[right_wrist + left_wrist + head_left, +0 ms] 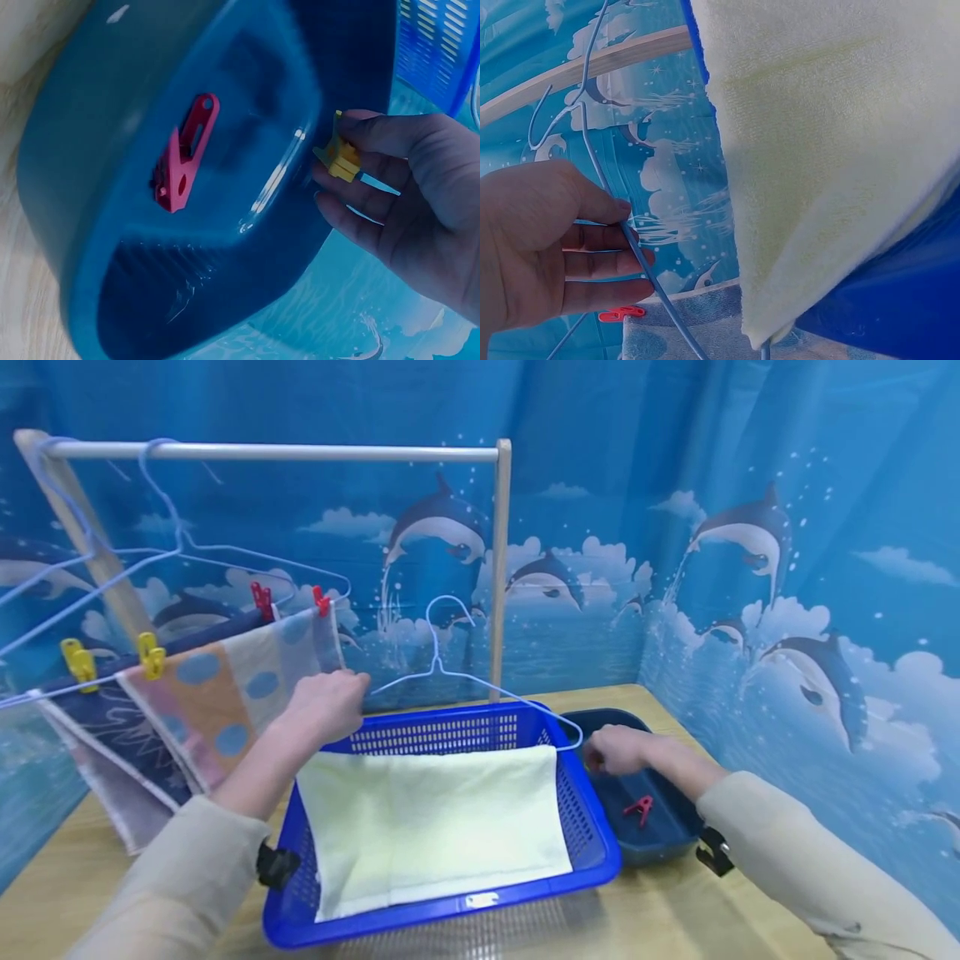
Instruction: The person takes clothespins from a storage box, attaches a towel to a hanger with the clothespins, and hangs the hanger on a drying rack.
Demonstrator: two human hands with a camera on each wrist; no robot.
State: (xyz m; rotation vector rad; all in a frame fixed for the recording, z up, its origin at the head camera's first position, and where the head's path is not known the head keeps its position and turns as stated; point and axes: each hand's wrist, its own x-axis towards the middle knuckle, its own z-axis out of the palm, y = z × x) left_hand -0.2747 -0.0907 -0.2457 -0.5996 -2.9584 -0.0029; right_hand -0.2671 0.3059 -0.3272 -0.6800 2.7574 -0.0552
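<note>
With thumb and fingers, my left hand [330, 702] grips one sloping arm of a light blue wire hanger [641, 259]. A pale yellow towel [442, 827] hangs folded over that hanger's lower bar, above a blue plastic basket [611, 856]. My right hand [618, 750] is over a dark blue tub [611, 806] and pinches a yellow clothespin [343, 159], clearest in the right wrist view. A red clothespin [187, 154] lies on the tub's floor, apart from the fingers.
Left of the basket stands a drying rack with a metal rail [300, 452]. Hangers there carry a spotted towel [247, 681] and a dark navy cloth [120, 727], fixed by yellow clothespins [152, 656] and red clothespins [321, 602]. A dolphin-print curtain [570, 460] surrounds the wooden table [675, 918].
</note>
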